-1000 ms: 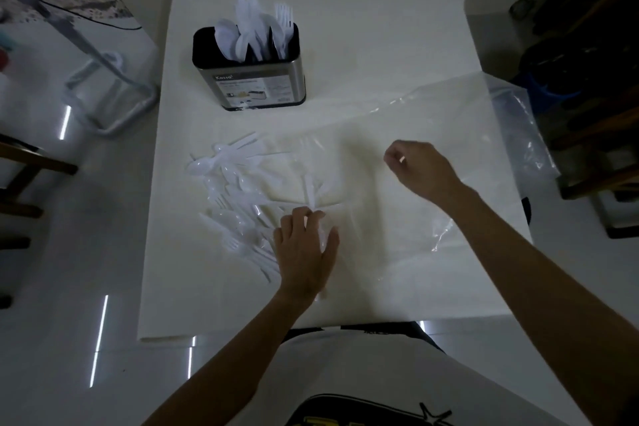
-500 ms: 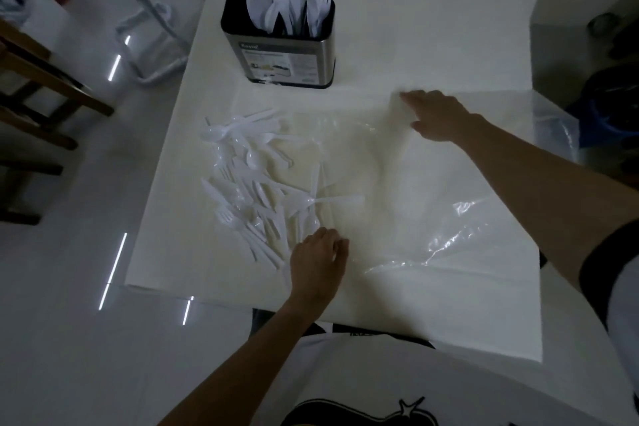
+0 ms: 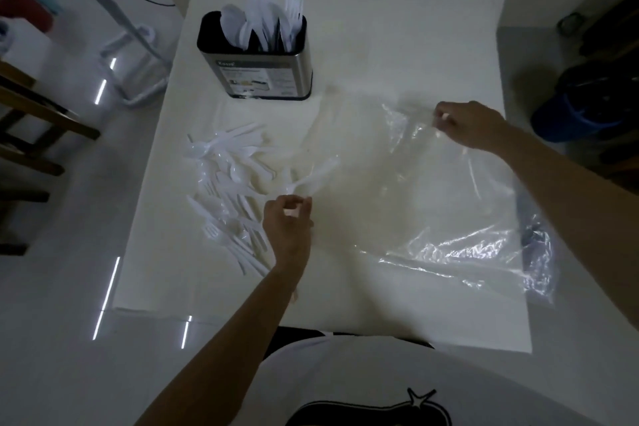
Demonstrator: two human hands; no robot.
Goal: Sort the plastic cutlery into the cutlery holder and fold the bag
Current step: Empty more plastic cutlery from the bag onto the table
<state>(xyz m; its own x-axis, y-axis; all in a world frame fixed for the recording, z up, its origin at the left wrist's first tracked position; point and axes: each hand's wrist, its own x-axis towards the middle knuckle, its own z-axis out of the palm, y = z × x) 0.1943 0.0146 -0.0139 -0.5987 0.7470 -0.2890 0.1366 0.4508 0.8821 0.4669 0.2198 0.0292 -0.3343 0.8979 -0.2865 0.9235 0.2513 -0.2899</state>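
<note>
A clear plastic bag (image 3: 432, 190) lies spread over the right half of the white table (image 3: 380, 28). My right hand (image 3: 466, 126) pinches the bag's far edge and lifts it slightly. My left hand (image 3: 288, 218) has its fingers closed on the bag's near left edge, beside a pile of white plastic cutlery (image 3: 231, 183) that lies loose on the table. One fork (image 3: 311, 178) sticks out just above that hand. A black and steel cutlery holder (image 3: 256, 69) stands behind the pile, with several white pieces upright in it.
The bag's right end hangs over the table's right edge (image 3: 539, 252). A blue bucket (image 3: 570, 114) stands on the floor to the right. Wooden chair parts (image 3: 34, 114) and a white metal frame (image 3: 138, 55) are on the left.
My right hand moved right along the bag's far edge and lifted it. My left hand went from lying flat to pinching the bag's near edge. The camera view shifted.
</note>
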